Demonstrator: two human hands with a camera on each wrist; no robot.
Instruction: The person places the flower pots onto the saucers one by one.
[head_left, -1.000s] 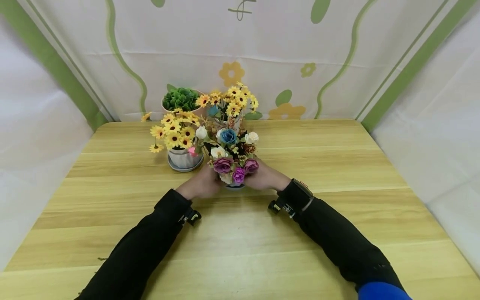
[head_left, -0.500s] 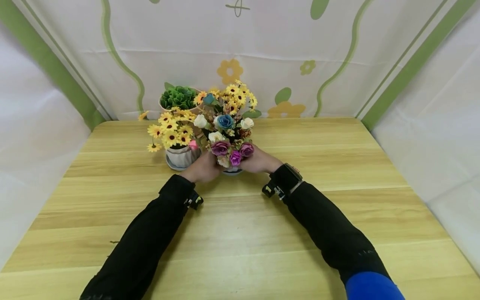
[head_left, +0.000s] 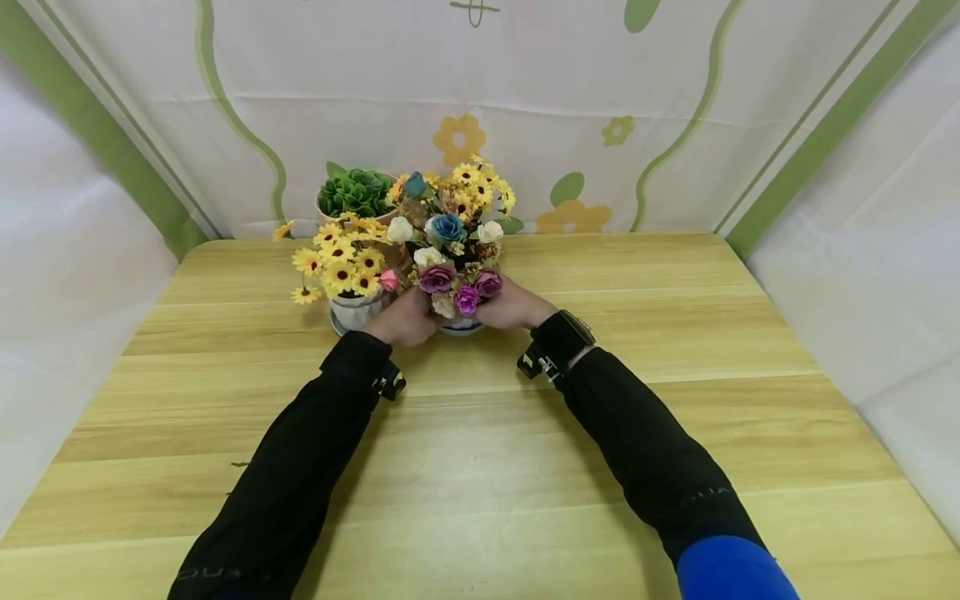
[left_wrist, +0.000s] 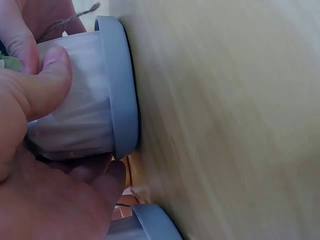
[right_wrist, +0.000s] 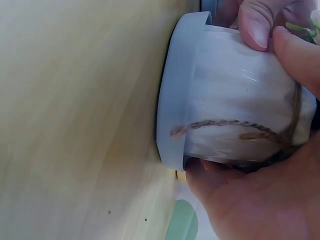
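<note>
White pot (right_wrist: pixel 240 120) of mixed roses (head_left: pixel 453 267) on the wooden table (head_left: pixel 637 317), left hand (head_left: pixel 405 321) and right hand (head_left: pixel 510 307) clasped round its sides, sunflower pot (head_left: pixel 352 310) just beside, succulent pot (head_left: pixel 355 193) behind.

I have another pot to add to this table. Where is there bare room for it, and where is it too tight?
Bare wood lies right of the mixed-flower pot out to the table edge, and across the near half around the sleeves. It is crowded at the back left: the sunflower pot, green plant and both hands, left hand and right hand, sit packed together.
</note>
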